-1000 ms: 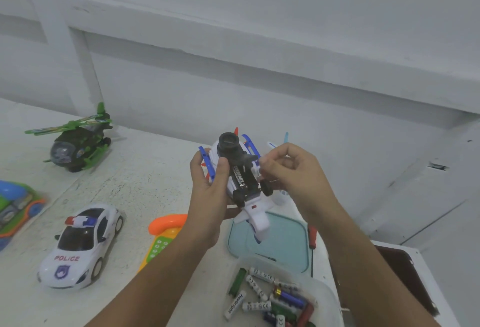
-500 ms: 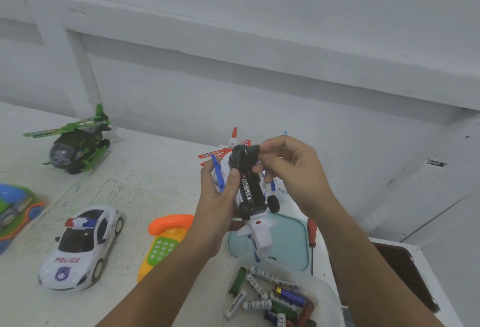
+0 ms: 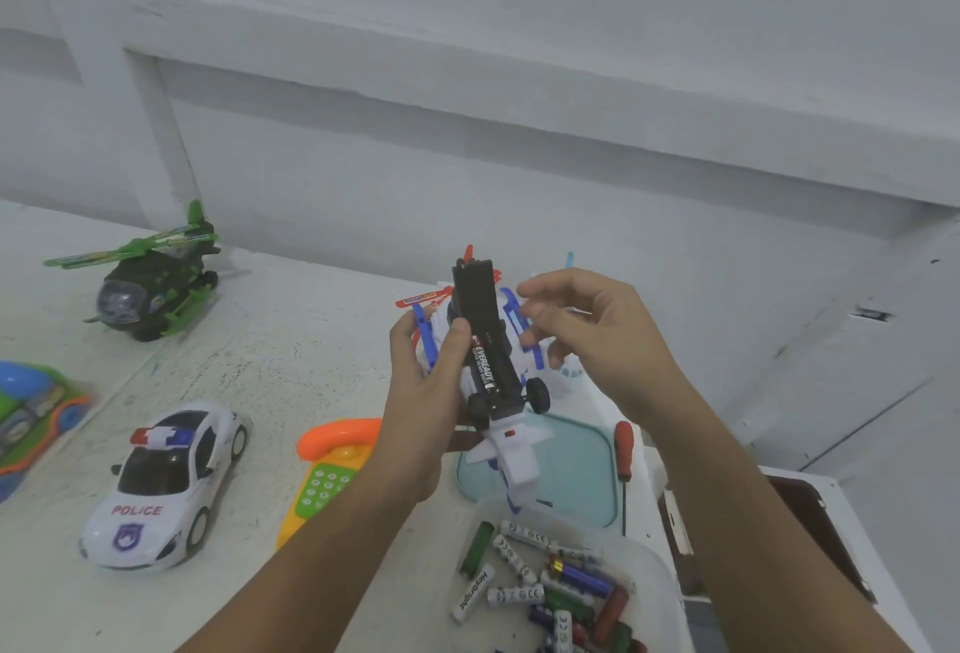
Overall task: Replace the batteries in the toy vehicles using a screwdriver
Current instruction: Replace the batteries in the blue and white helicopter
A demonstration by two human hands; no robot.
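Tabletop (image 3: pixel 291 351), white and scuffed, meets a pale panelled wall (image 3: pixel 467 159) across the upper frame. At centre the left hand (image 3: pixel 426 408) grips an upturned white toy aircraft (image 3: pixel 511 450), a battery (image 3: pixel 483 366) seated in its underside. The right hand (image 3: pixel 592 335) hovers just beside it, fingers loosely curled and empty. A screwdriver (image 3: pixel 623 450) lies right of centre.

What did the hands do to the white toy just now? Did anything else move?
The right hand let go of the toy's black underside and drew back to the right, holding nothing I can see. The white toy helicopter tipped so its Eveready battery shows better. The left hand still grips it. Police car, green helicopter, screwdriver and battery tub stayed put.
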